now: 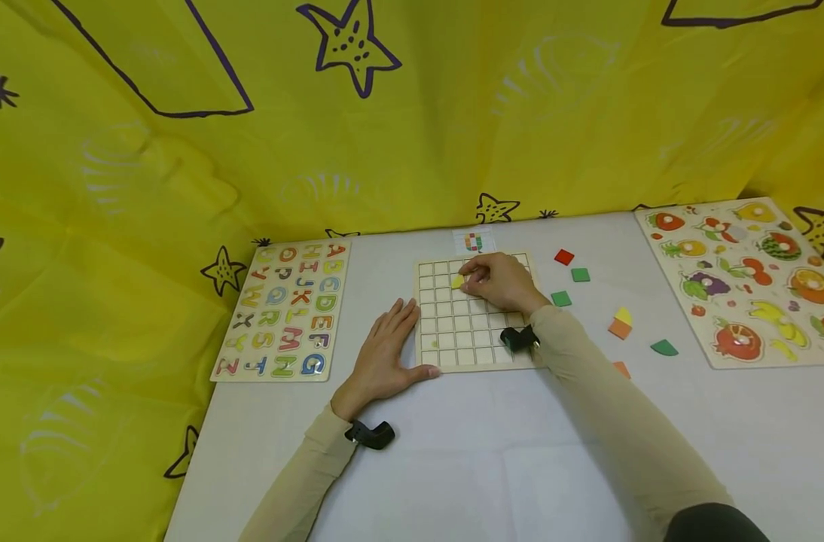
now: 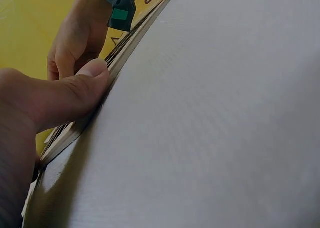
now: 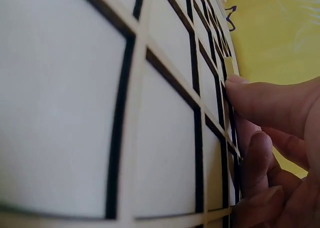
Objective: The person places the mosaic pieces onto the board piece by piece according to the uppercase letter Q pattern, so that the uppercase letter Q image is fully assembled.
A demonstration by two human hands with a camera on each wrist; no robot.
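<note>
Over the upper part of a pale wooden grid board, my right hand pinches a small yellow piece between thumb and fingertips. The right wrist view shows the yellow piece edge-on at the fingertips, close over the grid's squares. My left hand rests at the board's left side with its fingers extended. Its thumb lies along the board's front edge in the left wrist view. Just behind the board is a small card printed with a coloured block pattern.
Right of the board lie a red square, green squares, a yellow piece touching an orange one, and a green quarter-circle. A letter board lies left, a fruit board right. Yellow cloth hangs behind.
</note>
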